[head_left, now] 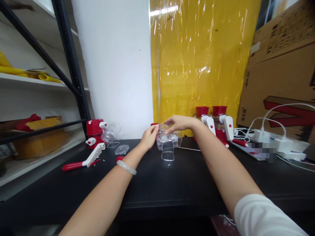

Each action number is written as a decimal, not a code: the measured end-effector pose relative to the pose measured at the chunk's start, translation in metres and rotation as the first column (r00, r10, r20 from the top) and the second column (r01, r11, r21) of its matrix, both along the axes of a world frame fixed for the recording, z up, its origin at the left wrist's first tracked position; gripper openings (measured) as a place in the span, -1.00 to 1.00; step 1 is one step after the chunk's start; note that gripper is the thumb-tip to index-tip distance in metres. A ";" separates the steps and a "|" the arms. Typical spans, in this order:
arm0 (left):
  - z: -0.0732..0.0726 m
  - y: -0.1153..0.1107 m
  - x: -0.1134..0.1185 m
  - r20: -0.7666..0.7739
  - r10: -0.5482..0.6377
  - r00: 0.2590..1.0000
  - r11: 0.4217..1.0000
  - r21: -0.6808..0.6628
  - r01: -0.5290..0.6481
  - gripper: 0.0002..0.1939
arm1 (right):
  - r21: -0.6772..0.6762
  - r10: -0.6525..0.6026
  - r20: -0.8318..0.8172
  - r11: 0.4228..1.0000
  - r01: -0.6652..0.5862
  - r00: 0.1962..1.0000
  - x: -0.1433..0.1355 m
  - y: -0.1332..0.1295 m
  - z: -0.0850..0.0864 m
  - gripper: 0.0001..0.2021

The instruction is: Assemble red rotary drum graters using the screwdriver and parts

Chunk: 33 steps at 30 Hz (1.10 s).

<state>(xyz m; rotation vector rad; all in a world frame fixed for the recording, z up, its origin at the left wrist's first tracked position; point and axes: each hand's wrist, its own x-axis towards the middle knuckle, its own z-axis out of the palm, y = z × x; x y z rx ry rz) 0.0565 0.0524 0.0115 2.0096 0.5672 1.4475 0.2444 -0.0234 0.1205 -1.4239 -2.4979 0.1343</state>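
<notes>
A clear plastic housing (168,144) with an open square spout facing front stands on the black table, a red part just visible behind it. My left hand (149,137) grips the housing's left side, thumb and fingers pressed together. Over the top reaches my right hand (179,124), its fingers curved down onto the clear plastic; whether they pinch anything there is too small to tell. A clear round lid (121,149) lies left of my left hand, and a small red piece (119,158) shows beside my left wrist.
On the left are a red base (94,132) with clear parts and a red-handled white crank (94,155). Two red-and-white devices (220,123) stand right, near white chargers (283,144) and cables. A black table (157,193) spans the front; a cardboard box (280,75) rises right.
</notes>
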 end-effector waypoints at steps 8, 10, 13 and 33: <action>0.006 -0.010 0.000 -0.035 0.054 0.998 0.998 0.017 -0.054 -0.41 | -0.069 -0.017 -0.001 0.997 0.017 1.000 -0.001 0.000 -0.001 -0.36; 0.007 -0.011 0.000 -0.047 0.055 0.997 0.998 0.032 -0.054 -0.44 | -0.066 -0.029 0.005 0.997 0.029 1.000 -0.001 0.000 -0.001 -0.36; 0.006 -0.010 0.000 -0.066 0.058 0.996 0.997 0.049 -0.055 -0.47 | -0.054 -0.045 0.006 0.997 0.046 0.999 -0.003 -0.001 -0.001 -0.35; 0.015 -0.027 -0.011 -0.249 0.349 0.904 0.805 0.574 -0.153 -0.60 | 0.009 0.000 0.098 1.000 0.000 0.995 -0.015 -0.014 0.004 -0.59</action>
